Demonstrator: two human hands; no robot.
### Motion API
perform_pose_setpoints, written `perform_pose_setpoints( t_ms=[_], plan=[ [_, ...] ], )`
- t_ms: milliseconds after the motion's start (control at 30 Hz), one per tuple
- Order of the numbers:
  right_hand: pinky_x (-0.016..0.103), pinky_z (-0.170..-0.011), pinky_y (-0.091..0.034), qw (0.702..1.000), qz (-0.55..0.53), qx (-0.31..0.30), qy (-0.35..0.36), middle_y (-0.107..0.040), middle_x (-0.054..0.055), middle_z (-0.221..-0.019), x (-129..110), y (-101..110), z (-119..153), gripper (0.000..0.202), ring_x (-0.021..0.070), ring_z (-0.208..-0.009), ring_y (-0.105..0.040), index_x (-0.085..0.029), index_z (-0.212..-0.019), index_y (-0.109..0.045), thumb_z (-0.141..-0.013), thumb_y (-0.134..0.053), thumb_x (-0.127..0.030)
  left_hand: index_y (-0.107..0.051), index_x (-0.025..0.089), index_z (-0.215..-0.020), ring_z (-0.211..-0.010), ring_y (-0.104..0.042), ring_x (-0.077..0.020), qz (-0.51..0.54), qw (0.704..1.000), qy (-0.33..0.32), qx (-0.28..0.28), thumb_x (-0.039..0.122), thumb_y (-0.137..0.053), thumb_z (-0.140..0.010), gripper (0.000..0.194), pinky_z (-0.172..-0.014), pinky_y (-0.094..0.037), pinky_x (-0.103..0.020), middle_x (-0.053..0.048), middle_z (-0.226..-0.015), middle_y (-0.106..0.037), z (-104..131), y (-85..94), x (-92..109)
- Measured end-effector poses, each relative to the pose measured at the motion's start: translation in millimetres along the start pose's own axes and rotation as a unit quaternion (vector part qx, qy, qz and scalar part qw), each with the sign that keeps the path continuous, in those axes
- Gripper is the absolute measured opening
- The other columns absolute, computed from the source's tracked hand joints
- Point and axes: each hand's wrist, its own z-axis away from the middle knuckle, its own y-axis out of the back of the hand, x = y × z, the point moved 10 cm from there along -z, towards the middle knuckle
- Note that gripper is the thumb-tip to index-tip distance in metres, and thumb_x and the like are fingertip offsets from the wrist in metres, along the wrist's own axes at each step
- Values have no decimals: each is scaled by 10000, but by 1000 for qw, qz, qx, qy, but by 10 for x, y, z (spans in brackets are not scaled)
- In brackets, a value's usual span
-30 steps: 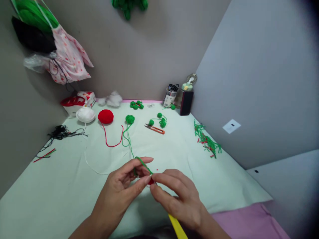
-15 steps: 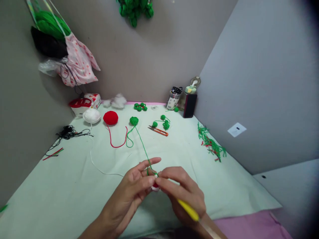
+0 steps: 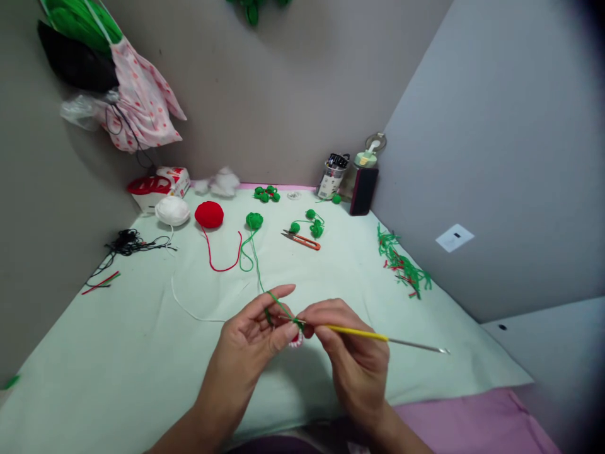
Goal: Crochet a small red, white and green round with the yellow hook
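Showing pink cloth (image 3: 472, 419) at the near right, past the edge of a pale green cover (image 3: 155, 384). Pinching a small red, white and green piece (image 3: 296, 339) between thumb and fingers of the left hand (image 3: 250, 334), above the cover, with green yarn (image 3: 278, 304) looped over the forefinger. Gripping a yellow-handled hook (image 3: 362, 331) in the closed fingers of the right hand (image 3: 359, 347), with the thin near end at the piece and the other metal end pointing out to the right. Farther off, lying on the cover: red and green strands (image 3: 101, 284) at the left, yarn scraps (image 3: 401, 265) at the right, black cord (image 3: 127, 243), orange snips (image 3: 302, 239) just beside small green balls (image 3: 316, 227). Beyond the strands, in a loose row: white yarn (image 3: 172, 211), red yarn (image 3: 209, 215) and a green bundle (image 3: 254, 221). Toward the back wall: white fluff (image 3: 224, 183), a can of pens (image 3: 332, 180) and a phone (image 3: 363, 191) leaning upright against a bottle (image 3: 365, 159).
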Motion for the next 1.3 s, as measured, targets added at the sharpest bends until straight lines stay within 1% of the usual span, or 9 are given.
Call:
perform_pose_setpoints(
  t_ms=[100, 167, 267, 400, 600, 800, 967, 1133, 1300],
  plan=[
    [321, -766, -645, 986, 140, -29, 86, -759, 76, -1015, -153, -81, 82, 333, 207, -926, -741, -277, -1246, -767, -997, -635, -99, -805, 282, -1238, -823, -644, -136, 64, 998, 25, 1, 308, -949, -753, 506, -831, -532, -256, 15, -847, -688, -11, -22, -61],
    [313, -770, -640, 977, 173, -40, 115, -755, 89, -1042, -173, -99, 97, 355, 212, -954, -741, -263, -1257, -770, -990, -625, -79, -822, 249, -1212, -844, -635, -135, 111, 991, 73, -23, 323, -954, -744, 491, -852, -524, -250, -7, -880, -699, -18, -74, -144],
    [285, -680, -612, 999, 37, 8, 18, -740, 60, -921, 63, 73, 3, 244, 174, -799, -714, -241, -1104, -796, -1011, -609, -115, -853, 196, -1130, -777, -600, -111, 145, 981, 125, -42, 294, -947, -746, 408, -821, -512, -230, -15, -836, -682, -28, -82, -208],
    [263, -557, -559, 978, -167, 45, -115, -698, 33, -822, 390, 102, -42, 158, 130, -605, -636, -217, -952, -798, -1014, -671, -287, -861, 216, -1100, -739, -592, -110, 100, 992, 79, -21, 280, -928, -759, 354, -779, -503, -233, 3, -793, -663, -47, -4, -111],
    [309, -791, -628, 984, -143, 20, -102, -798, 59, -926, 330, -46, 0, 130, 193, -918, -747, -255, -990, -830, -1000, -701, -266, -827, 308, -1184, -879, -670, -149, 19, 1000, 22, -4, 259, -921, -778, 420, -899, -548, -288, 3, -907, -730, 25, -22, -69],
    [276, -664, -602, 972, -180, 27, -146, -766, 52, -849, 451, -14, 18, 168, 165, -739, -707, -213, -962, -793, -1003, -692, -341, -823, 285, -1183, -912, -700, -181, 3, 1000, 21, -2, 302, -905, -795, 397, -959, -563, -343, 7, -887, -687, 39, 18, -41],
    [264, -568, -580, 946, -256, 15, -196, -754, 44, -788, 526, -57, -7, 239, 139, -588, -657, -198, -917, -701, -1024, -646, -405, -825, 298, -1187, -867, -654, -165, -26, 1000, 9, -5, 334, -882, -822, 371, -884, -535, -302, 7, -861, -676, 28, 50, 4],
    [294, -650, -615, 962, -225, 1, -157, -778, 51, -885, 418, -1, 18, 202, 154, -688, -713, -209, -996, -699, -1071, -574, -349, -827, 295, -1188, -851, -642, -163, -42, 999, 0, -10, 330, -856, -847, 344, -860, -529, -299, -1, -861, -675, 46, 57, 26],
    [346, -751, -623, 995, -90, -26, -43, -775, 66, -985, 108, 67, 35, 222, 184, -837, -734, -238, -1130, -721, -1085, -508, -194, -818, 290, -1201, -869, -661, -182, -98, 994, -31, 21, 313, -831, -863, 339, -893, -546, -322, -7, -858, -687, 80, 107, 80]
  ],
)
